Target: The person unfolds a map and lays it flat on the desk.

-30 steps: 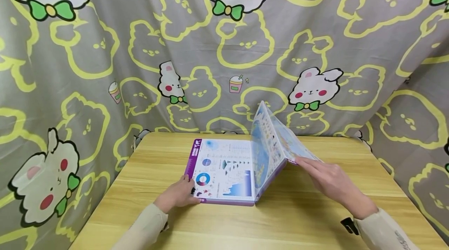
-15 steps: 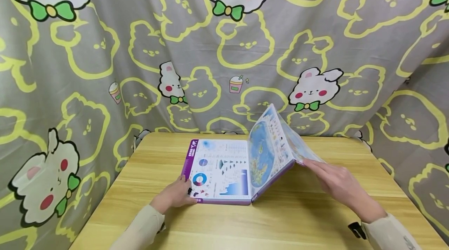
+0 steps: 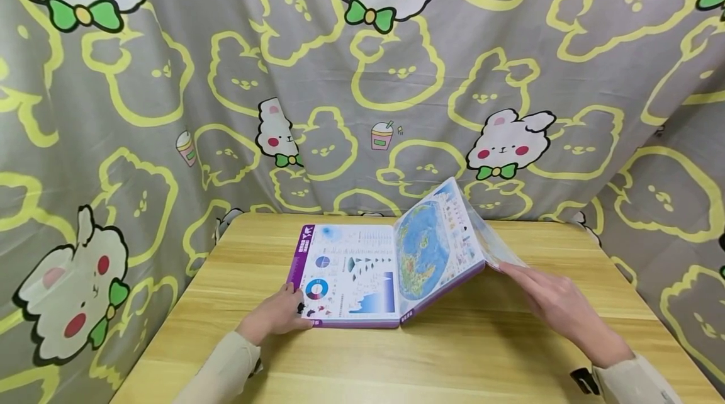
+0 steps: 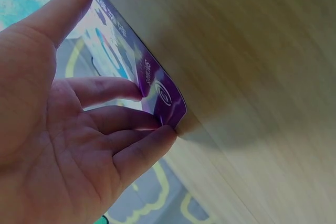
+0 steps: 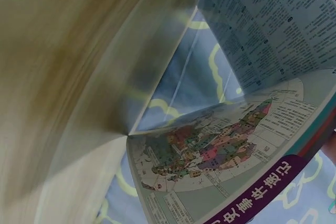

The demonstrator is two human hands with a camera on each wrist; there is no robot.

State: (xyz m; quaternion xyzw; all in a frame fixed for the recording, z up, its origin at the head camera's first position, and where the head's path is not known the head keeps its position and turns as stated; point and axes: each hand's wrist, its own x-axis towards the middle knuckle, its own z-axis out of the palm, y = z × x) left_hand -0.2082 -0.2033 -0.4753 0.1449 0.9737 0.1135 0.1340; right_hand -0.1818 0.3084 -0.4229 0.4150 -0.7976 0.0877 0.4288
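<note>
A purple-edged folding map point(image 3: 362, 265) stands partly unfolded on the table. Its left panel, printed with charts, lies flat; the middle panel point(image 3: 425, 250), with a blue round-edged map, slopes up to a ridge. Beyond that ridge another panel falls away to the right. My left hand point(image 3: 274, 313) holds the front left corner, thumb along the front edge and bent fingers at the left edge. On the other side my right hand point(image 3: 557, 300) pinches the right panel's front edge. The right wrist view shows a coloured map point(image 5: 215, 150) and a text panel point(image 5: 273, 30) on the undersides.
The light wooden table point(image 3: 453, 360) carries the map near its middle. A grey curtain point(image 3: 317, 77) with rabbit figures hangs behind the far edge and along both sides. Dark straps point(image 3: 583, 381) show at the cuffs.
My right hand has moved right and slightly toward me with the panel edge, lowering and widening the raised fold. The flat panel and my left hand have slid slightly left.
</note>
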